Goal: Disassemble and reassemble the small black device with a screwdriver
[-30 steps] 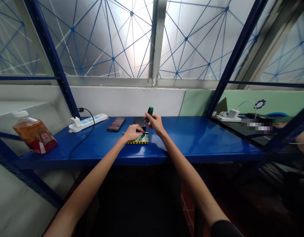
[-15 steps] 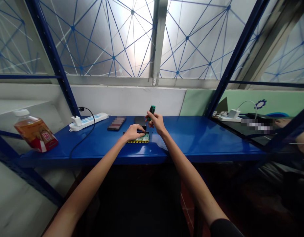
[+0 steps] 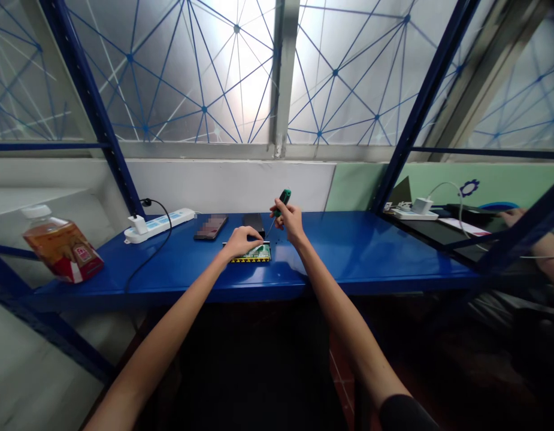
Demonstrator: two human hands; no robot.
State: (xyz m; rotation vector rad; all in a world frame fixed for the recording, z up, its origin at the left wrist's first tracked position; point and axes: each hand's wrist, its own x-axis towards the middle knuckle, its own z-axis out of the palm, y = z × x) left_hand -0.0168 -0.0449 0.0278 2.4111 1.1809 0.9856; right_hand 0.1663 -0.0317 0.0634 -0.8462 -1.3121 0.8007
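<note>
A small green circuit board (image 3: 255, 255) with a yellow-striped front edge lies on the blue shelf (image 3: 348, 251). My left hand (image 3: 241, 242) rests on the board's left part, fingers curled down and pressing it. A screwdriver with a green handle (image 3: 282, 202) is gripped in my right hand (image 3: 291, 221), just right of and above the board. The tool is tilted, its thin shaft pointing down-left toward the board's back right corner.
Behind the board lie a dark phone (image 3: 211, 227) and a black slab (image 3: 253, 222). A white power strip (image 3: 159, 221) with a black cable sits back left, a bottle of amber liquid (image 3: 61, 249) far left. Another person's hand (image 3: 512, 216) works at the right.
My right hand has lifted slightly and shifted right with the screwdriver, tilting its handle further to the right. My left hand stays on the board.
</note>
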